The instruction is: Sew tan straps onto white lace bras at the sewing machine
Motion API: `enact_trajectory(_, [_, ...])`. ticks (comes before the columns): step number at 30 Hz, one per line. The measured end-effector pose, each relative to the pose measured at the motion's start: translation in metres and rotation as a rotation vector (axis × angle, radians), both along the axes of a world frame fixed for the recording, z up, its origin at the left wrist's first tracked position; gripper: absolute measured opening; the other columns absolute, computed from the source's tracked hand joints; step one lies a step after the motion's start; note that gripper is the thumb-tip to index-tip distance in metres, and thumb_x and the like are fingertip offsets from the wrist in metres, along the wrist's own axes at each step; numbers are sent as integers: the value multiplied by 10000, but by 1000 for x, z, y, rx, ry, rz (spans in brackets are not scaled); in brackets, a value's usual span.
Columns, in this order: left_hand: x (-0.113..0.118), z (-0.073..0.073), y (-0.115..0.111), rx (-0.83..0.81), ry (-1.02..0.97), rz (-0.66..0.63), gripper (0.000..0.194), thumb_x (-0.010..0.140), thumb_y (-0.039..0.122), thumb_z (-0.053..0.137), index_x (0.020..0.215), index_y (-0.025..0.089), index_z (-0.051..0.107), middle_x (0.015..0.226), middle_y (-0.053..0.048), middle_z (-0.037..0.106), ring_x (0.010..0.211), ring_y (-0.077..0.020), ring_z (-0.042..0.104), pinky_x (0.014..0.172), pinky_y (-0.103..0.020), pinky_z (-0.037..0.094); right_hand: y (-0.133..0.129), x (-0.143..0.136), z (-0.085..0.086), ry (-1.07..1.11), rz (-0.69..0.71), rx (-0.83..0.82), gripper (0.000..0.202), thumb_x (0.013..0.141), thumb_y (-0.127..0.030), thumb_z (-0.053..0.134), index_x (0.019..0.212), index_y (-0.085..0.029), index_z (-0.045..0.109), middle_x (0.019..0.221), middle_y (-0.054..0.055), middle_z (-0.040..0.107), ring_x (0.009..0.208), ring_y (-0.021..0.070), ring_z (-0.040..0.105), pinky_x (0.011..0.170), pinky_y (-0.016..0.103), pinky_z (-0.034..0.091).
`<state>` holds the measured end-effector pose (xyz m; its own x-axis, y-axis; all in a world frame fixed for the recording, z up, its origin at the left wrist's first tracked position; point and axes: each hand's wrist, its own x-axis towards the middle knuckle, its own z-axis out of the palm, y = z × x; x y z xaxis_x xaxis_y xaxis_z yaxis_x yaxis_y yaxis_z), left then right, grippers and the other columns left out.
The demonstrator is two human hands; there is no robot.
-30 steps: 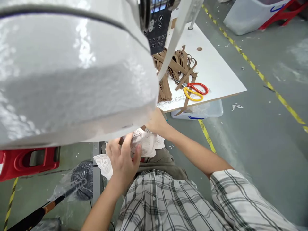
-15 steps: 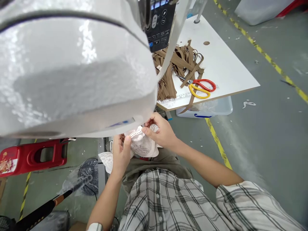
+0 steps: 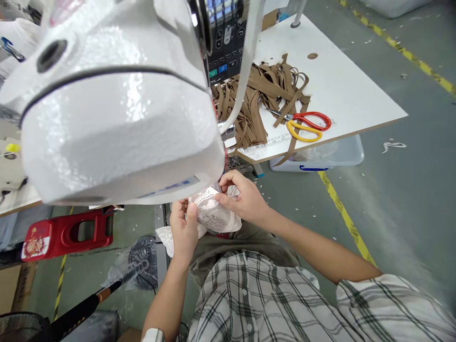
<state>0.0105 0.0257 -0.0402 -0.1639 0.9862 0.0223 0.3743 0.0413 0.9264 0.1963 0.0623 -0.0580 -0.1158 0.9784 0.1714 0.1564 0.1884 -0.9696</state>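
My left hand and right hand both pinch the white lace piece just under the sewing machine head, beside the table's near edge; open floor lies right.

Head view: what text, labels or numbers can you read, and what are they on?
"M": a button on the sewing machine's control panel; its other buttons show only symbols.
Ruler strip at the table edge: marks too small to read.
Red stool sticker: blurred.
Blue mark low on the machine head: unreadable.

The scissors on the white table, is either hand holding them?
No. The scissors lie untouched on the table, while both hands grip white lace fabric below.
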Motion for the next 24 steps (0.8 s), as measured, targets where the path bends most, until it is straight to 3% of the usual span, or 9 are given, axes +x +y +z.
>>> enact_trajectory(5, [-2, 0, 0, -28, -17, 4, 306, 950, 477, 547, 1002, 183, 617, 858, -28, 626, 752, -155, 584, 673, -248, 455, -2, 0, 6, -28, -4, -48, 341, 832, -507, 679, 935, -226, 514, 848, 12, 567, 769, 150, 557, 532, 234, 381])
enact_trajectory(10, [0, 4, 1, -4, -31, -2, 280, 959, 447, 540, 987, 182, 623, 872, -28, 622, 775, -150, 578, 702, -241, 456, -4, -8, 10, -50, -46, -81, 404, 804, -491, 713, 1019, -220, 506, 901, 13, 567, 754, 138, 544, 604, 253, 419])
enact_trajectory(13, [0, 8, -5, -20, -27, -24, 276, 960, 451, 538, 954, 190, 625, 853, -19, 609, 755, -146, 558, 690, -238, 447, -8, -6, 11, 0, -43, -144, 382, 824, -481, 695, 1035, -217, 517, 818, -21, 532, 695, 120, 510, 634, 260, 425])
enact_trajectory(16, [-2, 10, -16, -87, -85, -138, 298, 955, 473, 535, 904, 194, 626, 791, -9, 589, 706, -142, 530, 656, -243, 438, -18, 8, 12, -2, -7, -216, 320, 850, -440, 671, 1059, -210, 595, 742, -32, 545, 679, 126, 528, 654, 266, 435])
enact_trajectory(18, [-1, 9, -21, -158, -136, -266, 331, 952, 494, 526, 920, 192, 657, 798, -27, 620, 736, -163, 561, 686, -271, 467, -29, 21, 15, -18, 63, -234, 282, 868, -390, 653, 1086, -211, 662, 823, 2, 648, 748, 148, 596, 703, 280, 460])
enact_trajectory(21, [7, 4, -24, -292, -264, -406, 421, 946, 551, 493, 1009, 194, 708, 924, -88, 703, 930, -242, 641, 843, -369, 517, -47, 35, 19, -46, 174, -205, 235, 902, -351, 619, 1055, -216, 735, 958, 38, 728, 850, 171, 656, 750, 286, 475])
enact_trajectory(24, [20, 1, -25, -450, -545, -482, 516, 928, 625, 446, 1042, 200, 716, 1118, -121, 711, 1112, -293, 635, 967, -446, 500, -62, 38, 21, -161, 263, -118, 196, 920, -340, 607, 972, -228, 759, 838, 18, 716, 781, 151, 636, 693, 264, 449])
